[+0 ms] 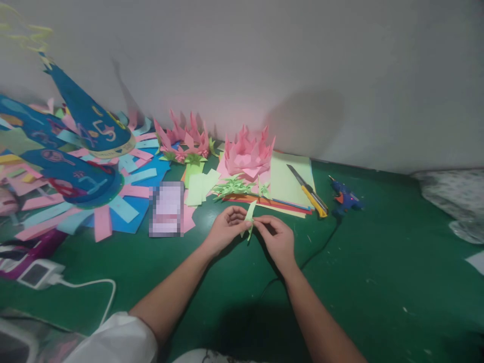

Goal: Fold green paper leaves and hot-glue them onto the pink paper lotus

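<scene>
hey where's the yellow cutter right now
In the head view, the yellow cutter lies right of centre, beyond the right hand, slanting across the right side of the pale green paper, just left of the blue glue gun.

1. Phone-like rectangle (166,209): pixelated; content unreadable.
2. Green paper piece (250,210): partly hidden — fingertips of left hand (226,229) and right hand (279,241) cover its middle.
3. White sheet (477,260): cut off by right edge.
4. Yellow shape (43,33): blurred; form indistinct.

White sleeve (117,340), left arm (176,297); bare fingers (269,220).
</scene>
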`<state>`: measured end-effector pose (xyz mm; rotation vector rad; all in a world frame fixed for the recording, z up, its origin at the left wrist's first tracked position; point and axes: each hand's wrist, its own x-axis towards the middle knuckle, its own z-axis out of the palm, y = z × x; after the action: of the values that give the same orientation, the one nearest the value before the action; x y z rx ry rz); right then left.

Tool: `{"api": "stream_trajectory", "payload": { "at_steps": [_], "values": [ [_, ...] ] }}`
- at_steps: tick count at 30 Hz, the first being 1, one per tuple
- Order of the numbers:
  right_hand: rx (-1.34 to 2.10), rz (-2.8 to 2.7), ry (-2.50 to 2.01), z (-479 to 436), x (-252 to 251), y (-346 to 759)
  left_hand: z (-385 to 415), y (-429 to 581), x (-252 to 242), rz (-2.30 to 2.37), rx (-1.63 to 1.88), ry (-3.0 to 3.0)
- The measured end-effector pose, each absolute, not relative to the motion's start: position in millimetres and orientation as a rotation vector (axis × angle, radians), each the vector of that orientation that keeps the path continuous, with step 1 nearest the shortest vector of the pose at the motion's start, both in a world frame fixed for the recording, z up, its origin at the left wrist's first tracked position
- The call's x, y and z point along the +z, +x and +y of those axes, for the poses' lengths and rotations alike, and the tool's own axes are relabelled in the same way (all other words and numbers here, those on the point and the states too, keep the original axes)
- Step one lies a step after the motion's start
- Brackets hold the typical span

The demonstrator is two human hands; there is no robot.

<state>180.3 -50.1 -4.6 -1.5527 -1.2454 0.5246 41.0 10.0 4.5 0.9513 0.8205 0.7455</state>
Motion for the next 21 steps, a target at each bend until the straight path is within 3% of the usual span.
{"api": "stream_trajectory", "payload": {
  "at_steps": [13,21],
  "values": [
    [0.357,-1.362,-1.620,-52,-3,181,17,30,2,1.003,0.833,1.505],
    [0.393,-1.446,-1.632,-50,-4,181,20,27,0,1.011,0.675,1.472]
  ]
}}
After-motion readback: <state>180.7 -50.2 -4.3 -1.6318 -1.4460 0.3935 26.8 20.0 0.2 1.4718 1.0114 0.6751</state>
